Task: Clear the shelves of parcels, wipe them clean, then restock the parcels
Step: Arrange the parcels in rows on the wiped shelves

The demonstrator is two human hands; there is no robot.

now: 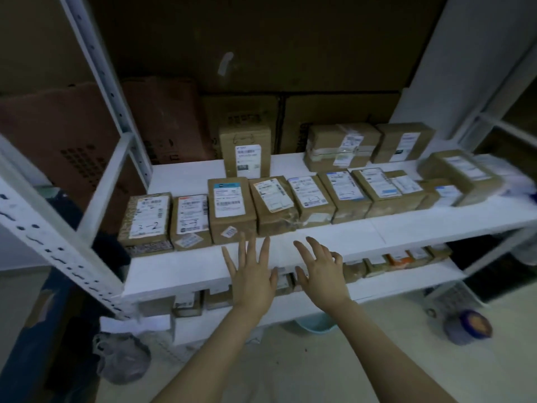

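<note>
A white shelf (186,271) carries a front row of several brown cardboard parcels with shipping labels, from one marked "3-2" (145,223) at the left to a blurred one (462,175) at the right. Three more parcels stand behind, among them an upright one (245,151). My left hand (251,274) hovers open over the shelf's front strip, fingertips just short of the parcel (231,209) with the blue-topped label. My right hand (321,270) is beside it, fingers spread, holding nothing. A lower shelf (377,289) holds more parcels, mostly hidden.
A white perforated upright (58,248) slants across the left. Large cardboard boxes (162,117) stand behind the shelf. On the floor lie a crumpled plastic bag (122,359), a light blue basin (315,322) under the shelf and a roll of tape (467,327) at the right.
</note>
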